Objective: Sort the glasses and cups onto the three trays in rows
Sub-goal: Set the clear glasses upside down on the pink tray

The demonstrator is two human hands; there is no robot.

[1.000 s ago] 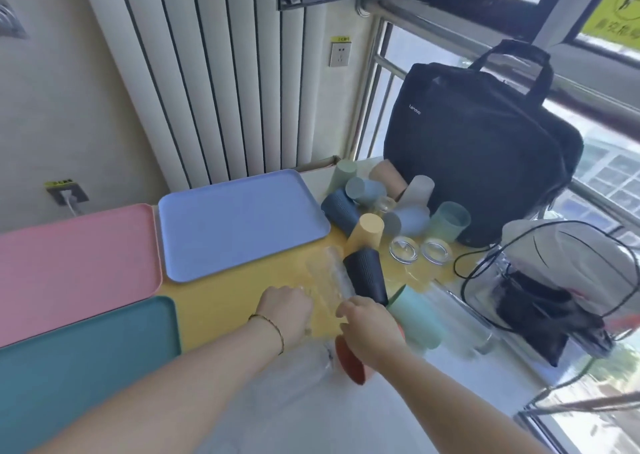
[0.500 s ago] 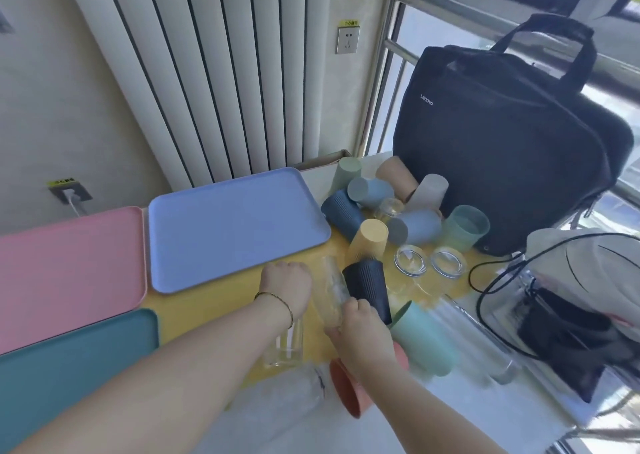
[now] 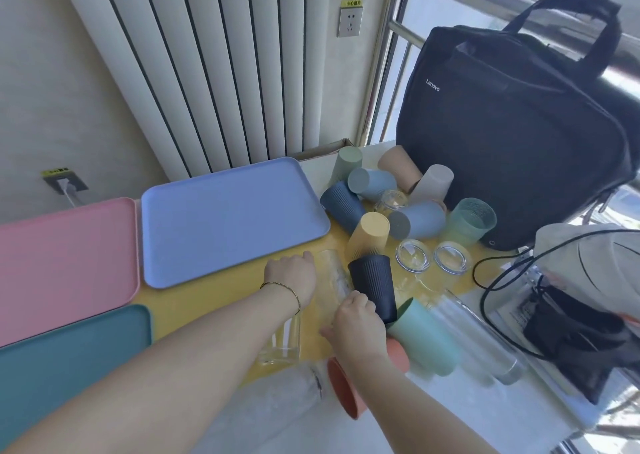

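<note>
Three trays are shown bare: the blue tray (image 3: 221,221), taken here as the landmark, with the pink tray (image 3: 65,256) touching its left edge and the teal tray (image 3: 69,360) nearer the camera than that. No glass or cup has yet been placed on any tray, so the sorting is judged to be at its start.

The black laptop bag (image 3: 512,135) stands well to the right of the blue tray. Between bag and tray a heap of tumbled plastic cups is seen, among them a yellow cup (image 3: 369,233), a navy ribbed cup (image 3: 341,206) and a black ribbed cup (image 3: 374,284). A roll toward the table edge is judged likely if any leaning cup is nudged.

Just below the blue tray's near right corner a tall clear glass (image 3: 332,277) lies tilted between the hands. The left hand (image 3: 291,277) is curled at its left side; the fingers are hidden behind the knuckles, so whether they are closed on the glass cannot be told. The right hand (image 3: 356,322) is bent over its lower end beside the black ribbed cup, fingers folded under and out of sight. A second clear glass (image 3: 282,342) stands beneath the left forearm.

Greatest risk is judged to be breakage: the upright glass could be swept over by the forearm, or the tilted glass could slip from an unsure grasp.
</note>
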